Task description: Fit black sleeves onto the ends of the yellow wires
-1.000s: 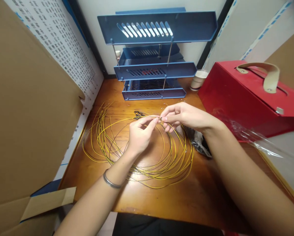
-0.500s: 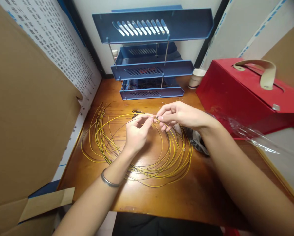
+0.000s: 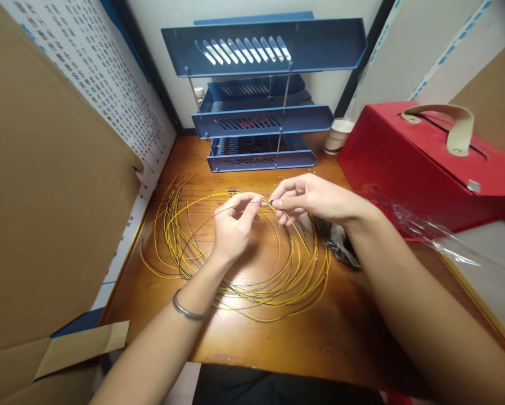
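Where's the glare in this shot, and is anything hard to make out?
Head view: glare whitens the wooden table by the nearest yellow wires; shine streaks the clear plastic. Also head view: the black piece in the right hand is too small to read.

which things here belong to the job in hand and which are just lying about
Likely part of the job:
dark wire pinched by the left hand
small black piece in the right hand
looped yellow wires

Apparently just lying about:
blue tray rack
paper cup
red box
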`<state>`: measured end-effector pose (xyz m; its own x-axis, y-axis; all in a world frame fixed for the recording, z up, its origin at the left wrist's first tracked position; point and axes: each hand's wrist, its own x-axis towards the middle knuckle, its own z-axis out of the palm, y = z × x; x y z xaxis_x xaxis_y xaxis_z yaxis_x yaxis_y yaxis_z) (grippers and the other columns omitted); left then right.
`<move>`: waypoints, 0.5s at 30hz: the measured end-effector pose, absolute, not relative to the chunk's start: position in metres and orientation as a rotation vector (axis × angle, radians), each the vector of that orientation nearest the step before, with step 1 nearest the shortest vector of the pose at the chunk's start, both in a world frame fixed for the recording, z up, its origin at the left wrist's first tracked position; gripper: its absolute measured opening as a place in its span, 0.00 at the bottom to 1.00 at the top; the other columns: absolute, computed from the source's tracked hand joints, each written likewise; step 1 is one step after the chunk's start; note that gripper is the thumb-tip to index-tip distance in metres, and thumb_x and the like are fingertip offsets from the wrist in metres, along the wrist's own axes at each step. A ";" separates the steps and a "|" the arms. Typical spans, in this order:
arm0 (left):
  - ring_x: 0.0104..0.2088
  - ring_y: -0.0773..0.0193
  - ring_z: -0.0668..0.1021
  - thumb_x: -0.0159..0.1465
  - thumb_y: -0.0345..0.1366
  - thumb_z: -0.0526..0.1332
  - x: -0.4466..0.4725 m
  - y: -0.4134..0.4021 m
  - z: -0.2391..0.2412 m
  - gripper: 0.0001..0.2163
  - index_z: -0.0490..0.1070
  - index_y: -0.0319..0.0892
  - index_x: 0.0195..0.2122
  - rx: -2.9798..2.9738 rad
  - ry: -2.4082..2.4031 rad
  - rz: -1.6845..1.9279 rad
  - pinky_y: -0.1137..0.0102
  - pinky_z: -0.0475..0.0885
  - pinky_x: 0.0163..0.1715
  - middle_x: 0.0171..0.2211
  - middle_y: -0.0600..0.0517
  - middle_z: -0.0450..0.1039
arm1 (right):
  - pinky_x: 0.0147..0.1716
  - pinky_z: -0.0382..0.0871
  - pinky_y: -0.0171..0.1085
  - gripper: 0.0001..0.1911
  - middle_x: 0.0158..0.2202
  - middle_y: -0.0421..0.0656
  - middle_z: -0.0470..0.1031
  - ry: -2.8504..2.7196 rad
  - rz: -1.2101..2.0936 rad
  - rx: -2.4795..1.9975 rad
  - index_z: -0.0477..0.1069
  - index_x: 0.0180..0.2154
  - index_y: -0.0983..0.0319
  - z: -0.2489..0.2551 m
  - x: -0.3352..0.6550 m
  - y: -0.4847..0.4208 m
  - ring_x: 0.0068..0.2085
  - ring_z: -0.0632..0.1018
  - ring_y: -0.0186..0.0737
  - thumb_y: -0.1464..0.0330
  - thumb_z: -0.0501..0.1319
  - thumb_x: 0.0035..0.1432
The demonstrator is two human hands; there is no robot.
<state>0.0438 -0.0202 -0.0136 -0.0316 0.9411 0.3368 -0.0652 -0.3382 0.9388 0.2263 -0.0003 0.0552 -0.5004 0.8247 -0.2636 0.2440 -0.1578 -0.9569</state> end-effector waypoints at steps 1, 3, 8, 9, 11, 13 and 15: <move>0.26 0.68 0.78 0.61 0.40 0.67 0.043 -0.020 -0.013 0.08 0.77 0.40 0.34 1.406 0.984 1.506 0.74 0.73 0.25 0.31 0.49 0.81 | 0.32 0.75 0.33 0.05 0.27 0.45 0.80 -1.665 1.694 -1.215 0.73 0.37 0.66 0.055 0.226 0.000 0.29 0.80 0.36 0.70 0.65 0.58; 0.27 0.68 0.78 0.61 0.40 0.68 0.041 -0.020 -0.013 0.08 0.78 0.40 0.36 1.448 0.973 1.485 0.74 0.73 0.27 0.34 0.48 0.81 | 0.31 0.75 0.33 0.04 0.27 0.45 0.80 -1.672 1.672 -1.223 0.73 0.37 0.66 0.055 0.226 0.000 0.29 0.80 0.36 0.71 0.64 0.60; 0.32 0.67 0.79 0.60 0.40 0.69 0.040 -0.021 -0.016 0.08 0.79 0.41 0.36 1.538 1.000 1.430 0.73 0.74 0.31 0.37 0.48 0.81 | 0.30 0.74 0.32 0.05 0.27 0.45 0.80 -1.678 1.653 -1.206 0.74 0.37 0.66 0.055 0.224 -0.001 0.29 0.80 0.36 0.70 0.66 0.58; 0.32 0.67 0.79 0.61 0.40 0.69 0.040 -0.021 -0.016 0.08 0.79 0.41 0.35 1.538 1.021 1.432 0.73 0.73 0.30 0.35 0.49 0.80 | 0.29 0.74 0.31 0.06 0.26 0.45 0.80 -1.687 1.658 -1.204 0.73 0.37 0.66 0.055 0.224 -0.001 0.28 0.80 0.35 0.70 0.66 0.58; 0.30 0.67 0.78 0.61 0.41 0.69 0.040 -0.020 -0.015 0.08 0.79 0.40 0.32 1.530 1.063 1.440 0.73 0.73 0.30 0.31 0.50 0.80 | 0.27 0.73 0.31 0.05 0.26 0.44 0.79 -1.717 1.671 -1.199 0.73 0.37 0.66 0.056 0.223 -0.002 0.26 0.78 0.33 0.70 0.65 0.59; 0.27 0.68 0.77 0.60 0.41 0.69 0.038 -0.018 -0.013 0.09 0.79 0.40 0.31 1.507 1.096 1.461 0.74 0.72 0.28 0.27 0.51 0.78 | 0.26 0.72 0.30 0.06 0.26 0.43 0.78 -1.745 1.686 -1.197 0.72 0.37 0.66 0.057 0.224 -0.002 0.26 0.78 0.33 0.69 0.65 0.59; 0.24 0.70 0.76 0.60 0.42 0.70 0.034 -0.015 -0.012 0.10 0.78 0.40 0.30 1.470 1.108 1.523 0.75 0.71 0.27 0.25 0.52 0.77 | 0.25 0.72 0.30 0.07 0.27 0.44 0.78 -1.766 1.680 -1.208 0.72 0.37 0.65 0.058 0.227 -0.001 0.27 0.78 0.33 0.68 0.66 0.59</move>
<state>0.0340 -0.0148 -0.0120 -0.0751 0.9294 0.3613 0.0582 -0.3576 0.9321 0.2268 -0.0015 0.0579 -0.5354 0.8039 -0.2589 0.2988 -0.1065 -0.9484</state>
